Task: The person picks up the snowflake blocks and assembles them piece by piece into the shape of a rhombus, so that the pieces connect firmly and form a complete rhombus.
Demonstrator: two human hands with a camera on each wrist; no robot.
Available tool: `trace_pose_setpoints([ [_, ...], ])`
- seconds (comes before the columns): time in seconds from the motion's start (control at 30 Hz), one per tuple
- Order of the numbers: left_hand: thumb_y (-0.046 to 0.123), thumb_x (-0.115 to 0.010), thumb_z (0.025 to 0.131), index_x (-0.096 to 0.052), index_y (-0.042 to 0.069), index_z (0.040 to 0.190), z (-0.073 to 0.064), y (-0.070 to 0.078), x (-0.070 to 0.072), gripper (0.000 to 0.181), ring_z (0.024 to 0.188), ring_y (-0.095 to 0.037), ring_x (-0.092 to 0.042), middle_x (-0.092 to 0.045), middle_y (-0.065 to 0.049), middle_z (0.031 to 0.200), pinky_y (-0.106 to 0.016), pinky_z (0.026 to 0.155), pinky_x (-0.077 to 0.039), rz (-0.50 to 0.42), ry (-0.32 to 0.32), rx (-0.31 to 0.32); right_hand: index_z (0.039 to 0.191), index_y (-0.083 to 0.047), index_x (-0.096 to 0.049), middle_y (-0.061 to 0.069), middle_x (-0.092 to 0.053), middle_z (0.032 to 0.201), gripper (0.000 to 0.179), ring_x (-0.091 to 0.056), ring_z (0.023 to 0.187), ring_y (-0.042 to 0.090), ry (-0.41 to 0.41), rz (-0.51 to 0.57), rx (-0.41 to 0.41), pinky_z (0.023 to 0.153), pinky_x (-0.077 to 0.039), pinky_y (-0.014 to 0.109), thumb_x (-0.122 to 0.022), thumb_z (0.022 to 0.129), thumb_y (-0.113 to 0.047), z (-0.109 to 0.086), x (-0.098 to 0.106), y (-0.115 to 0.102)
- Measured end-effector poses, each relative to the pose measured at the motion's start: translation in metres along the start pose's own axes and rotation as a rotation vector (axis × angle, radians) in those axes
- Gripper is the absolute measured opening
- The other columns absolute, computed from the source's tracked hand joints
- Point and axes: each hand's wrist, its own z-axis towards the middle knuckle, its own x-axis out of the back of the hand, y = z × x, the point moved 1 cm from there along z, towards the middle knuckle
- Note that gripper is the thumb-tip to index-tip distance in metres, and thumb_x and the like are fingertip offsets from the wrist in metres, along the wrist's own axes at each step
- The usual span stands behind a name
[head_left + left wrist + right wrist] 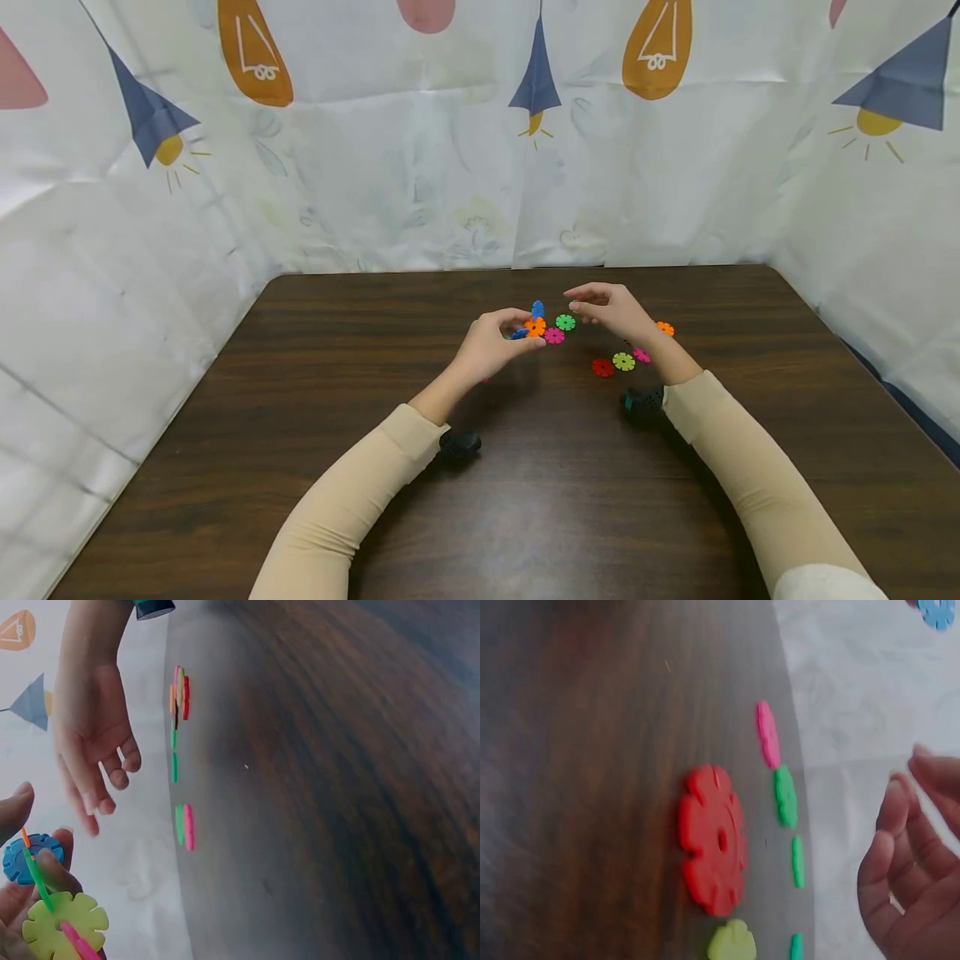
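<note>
My left hand pinches a joined cluster of notched plastic flower discs above the table. An orange disc and an upright blue disc show in the head view. From the left wrist, a yellow-green disc, a thin green disc and a pink piece of the cluster are visible. Fingers hide part of it. To the right, my right hand hovers with loosely bent fingers and nothing between them. Below the hands, a pink disc and a green disc lie flat.
A red disc, a yellow-green disc and another pink disc lie below the right wrist. Farther right is an orange disc. Dark wrist devices sit under both forearms. A patterned white curtain hangs behind the brown table.
</note>
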Motion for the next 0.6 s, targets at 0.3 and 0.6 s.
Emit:
trace_pose_setpoints([
  [0.3, 0.025, -0.083, 0.089, -0.070, 0.005, 0.127, 0.002, -0.005, -0.003, 0.045, 0.106, -0.025, -0.065, -0.072, -0.010, 0.113, -0.040, 0.086, -0.054, 0.021, -0.004, 0.016, 0.132, 0.004, -0.064, 0.022, -0.067, 0.114, 0.034, -0.064, 0.094, 0.038, -0.002, -0.215, -0.142, 0.088, -0.053, 0.050, -0.062, 0.104, -0.016, 0.021, 0.008, 0.012],
  [0.6, 0.025, -0.082, 0.090, -0.070, 0.005, 0.128, 0.003, -0.007, -0.005, 0.044, 0.108, -0.025, -0.064, -0.072, -0.010, 0.114, -0.040, 0.086, -0.054, 0.039, -0.031, 0.026, 0.128, 0.005, -0.064, 0.020, -0.065, 0.110, 0.033, -0.063, 0.093, 0.035, -0.006, -0.313, -0.229, 0.085, -0.053, 0.047, -0.063, 0.103, -0.016, 0.035, 0.011, 0.020],
])
